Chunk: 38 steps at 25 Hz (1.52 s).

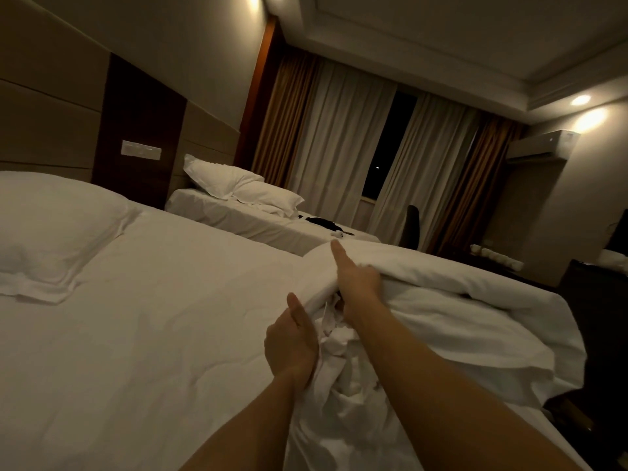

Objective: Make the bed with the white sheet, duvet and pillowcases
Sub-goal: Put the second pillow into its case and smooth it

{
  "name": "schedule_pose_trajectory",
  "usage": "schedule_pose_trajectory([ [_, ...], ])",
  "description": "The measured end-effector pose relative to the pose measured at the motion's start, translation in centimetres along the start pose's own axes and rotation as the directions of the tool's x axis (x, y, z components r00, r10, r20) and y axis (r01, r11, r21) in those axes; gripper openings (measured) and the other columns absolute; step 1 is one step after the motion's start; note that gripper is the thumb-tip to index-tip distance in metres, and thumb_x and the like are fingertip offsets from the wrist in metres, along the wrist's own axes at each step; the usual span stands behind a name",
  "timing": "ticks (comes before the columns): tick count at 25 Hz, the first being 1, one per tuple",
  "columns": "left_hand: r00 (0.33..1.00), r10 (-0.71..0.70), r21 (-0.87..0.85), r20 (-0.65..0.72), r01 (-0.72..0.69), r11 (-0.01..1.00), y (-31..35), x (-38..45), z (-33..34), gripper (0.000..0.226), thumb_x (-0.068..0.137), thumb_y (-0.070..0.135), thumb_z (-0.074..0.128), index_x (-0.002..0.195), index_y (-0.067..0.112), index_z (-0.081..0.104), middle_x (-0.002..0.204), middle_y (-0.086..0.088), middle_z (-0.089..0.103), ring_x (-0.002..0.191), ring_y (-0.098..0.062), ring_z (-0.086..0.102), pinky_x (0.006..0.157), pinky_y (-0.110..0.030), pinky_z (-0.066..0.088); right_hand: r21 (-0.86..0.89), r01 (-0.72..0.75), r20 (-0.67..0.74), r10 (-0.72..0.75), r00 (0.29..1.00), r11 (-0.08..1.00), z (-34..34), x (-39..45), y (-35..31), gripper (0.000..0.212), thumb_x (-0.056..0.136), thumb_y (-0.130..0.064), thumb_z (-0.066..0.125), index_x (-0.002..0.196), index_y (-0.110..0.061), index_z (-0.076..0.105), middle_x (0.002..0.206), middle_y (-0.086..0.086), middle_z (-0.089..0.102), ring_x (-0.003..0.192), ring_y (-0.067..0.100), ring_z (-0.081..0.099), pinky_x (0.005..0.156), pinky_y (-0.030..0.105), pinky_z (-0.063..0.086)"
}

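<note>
Near bed (153,334): covered by a smooth white sheet (190,283) that lies flat across the left and middle of the mattress.
Pillow (51,229): 1 white pillow in its case at the head of the near bed, lying flat on the sheet at the left.
Duvet (458,321): white, bunched in a thick heap on the right part of the near bed, its folds spilling toward the right edge.
Left hand (289,345): at the near edge of the heap, thumb raised, fingers curled around a crumpled bunch of duvet fabric.
Right hand (356,277): farther along, on the rolled edge of the duvet, thumb pointing up and away, fingers wrapped over the fold and gripping it.
Arms: both bare forearms reach in from the bottom of the view, the right one lying over the crumpled fabric.
Far bed (272,226): beside the near bed, with 2 white pillows (238,185) at its head and a few small dark things lying on it.
Curtains (339,130): drawn apart at a dark window behind the far bed.
</note>
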State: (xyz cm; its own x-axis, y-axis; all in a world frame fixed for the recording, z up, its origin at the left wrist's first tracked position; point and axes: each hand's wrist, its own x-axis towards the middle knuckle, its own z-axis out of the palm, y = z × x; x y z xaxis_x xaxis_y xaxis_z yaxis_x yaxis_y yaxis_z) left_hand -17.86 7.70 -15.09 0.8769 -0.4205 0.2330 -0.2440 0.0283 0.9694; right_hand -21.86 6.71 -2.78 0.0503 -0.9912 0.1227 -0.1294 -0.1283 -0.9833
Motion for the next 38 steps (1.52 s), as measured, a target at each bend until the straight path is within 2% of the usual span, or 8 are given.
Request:
schedule_pose_trajectory([
  [3,0.995,-0.100,-0.063,-0.028,0.098,0.993,-0.8,-0.2,-0.5,0.066,0.102,0.055,0.009,0.105,0.017,0.063,0.102,-0.006,0.065,0.093,-0.026,0.061,0.084,-0.036,0.045,-0.267,0.130,0.045,-0.123,0.991,0.955,0.6,0.9,1.4,0.059,0.070,-0.063,0.072,0.093,-0.009,0.068,0.100,0.010,0.073,0.092,0.031,0.070,0.084,0.047,0.059],
  [7,0.984,-0.176,-0.037,-0.028,0.175,0.984,-3.6,-1.3,-0.2,0.060,0.093,0.067,0.005,0.095,0.022,0.045,0.096,-0.002,0.056,0.086,-0.022,0.054,0.080,-0.036,0.041,-0.502,0.282,0.041,-0.303,0.952,0.818,1.5,0.9,1.4,0.042,0.097,-0.039,0.057,0.097,0.001,0.073,0.096,0.016,0.074,0.091,0.033,0.069,0.081,0.031,0.053],
  [12,0.988,-0.133,-0.065,-0.073,0.128,0.990,-2.1,-1.9,0.6,0.063,0.090,0.064,0.003,0.094,0.020,0.049,0.090,0.000,0.056,0.084,-0.023,0.057,0.075,-0.034,0.041,-0.402,0.204,-0.057,-0.247,0.967,0.893,3.1,1.0,1.9,0.056,0.098,-0.050,0.054,0.119,0.000,0.068,0.120,0.016,0.069,0.113,0.034,0.063,0.093,0.038,0.049],
  [18,0.994,-0.111,-0.036,0.019,0.112,0.993,-3.3,-1.5,0.4,0.082,0.099,0.060,0.006,0.110,0.013,0.072,0.102,-0.011,0.074,0.095,-0.032,0.067,0.091,-0.039,0.052,-0.488,0.242,-0.042,-0.300,0.953,0.838,3.2,1.3,2.5,0.056,0.104,-0.048,0.040,0.110,0.000,0.068,0.112,0.016,0.070,0.104,0.034,0.065,0.086,0.036,0.051],
  [25,0.988,-0.051,0.043,0.145,0.045,0.998,-4.4,-1.1,-0.8,0.088,0.087,0.069,-0.002,0.084,0.017,0.069,0.075,-0.009,0.067,0.074,-0.029,0.065,0.080,-0.044,0.055,-0.548,0.367,0.050,-0.409,0.911,0.752,3.9,1.3,1.5,0.052,0.108,-0.038,0.033,0.103,0.000,0.068,0.107,0.015,0.070,0.099,0.029,0.065,0.075,0.030,0.045],
  [30,0.995,-0.082,-0.037,0.049,0.084,0.996,-3.2,-1.2,-1.4,0.077,0.098,0.058,0.007,0.109,0.016,0.071,0.108,-0.009,0.072,0.100,-0.029,0.066,0.093,-0.036,0.049,-0.336,0.395,0.061,-0.399,0.915,0.855,2.9,1.5,2.7,0.050,0.106,-0.038,0.040,0.112,0.003,0.068,0.115,0.018,0.070,0.107,0.032,0.064,0.088,0.032,0.047],
  [35,0.980,-0.198,-0.169,-0.007,0.194,0.966,-0.4,-0.4,-1.0,0.063,0.107,0.046,0.015,0.132,0.008,0.059,0.131,-0.014,0.063,0.121,-0.032,0.057,0.101,-0.037,0.040,-0.315,0.312,0.057,-0.310,0.949,0.896,2.7,2.2,2.2,0.050,0.098,-0.050,0.052,0.116,-0.008,0.069,0.120,0.010,0.070,0.113,0.030,0.064,0.098,0.042,0.051],
  [38,0.969,-0.247,-0.165,-0.007,0.243,0.956,-1.1,-0.2,-0.4,0.071,0.106,0.046,0.013,0.126,0.002,0.065,0.125,-0.022,0.066,0.117,-0.038,0.060,0.099,-0.041,0.044,-0.273,0.264,0.044,-0.262,0.964,0.925,3.0,2.4,2.0,0.050,0.095,-0.052,0.057,0.118,-0.009,0.069,0.119,0.007,0.070,0.111,0.028,0.065,0.099,0.041,0.052],
])
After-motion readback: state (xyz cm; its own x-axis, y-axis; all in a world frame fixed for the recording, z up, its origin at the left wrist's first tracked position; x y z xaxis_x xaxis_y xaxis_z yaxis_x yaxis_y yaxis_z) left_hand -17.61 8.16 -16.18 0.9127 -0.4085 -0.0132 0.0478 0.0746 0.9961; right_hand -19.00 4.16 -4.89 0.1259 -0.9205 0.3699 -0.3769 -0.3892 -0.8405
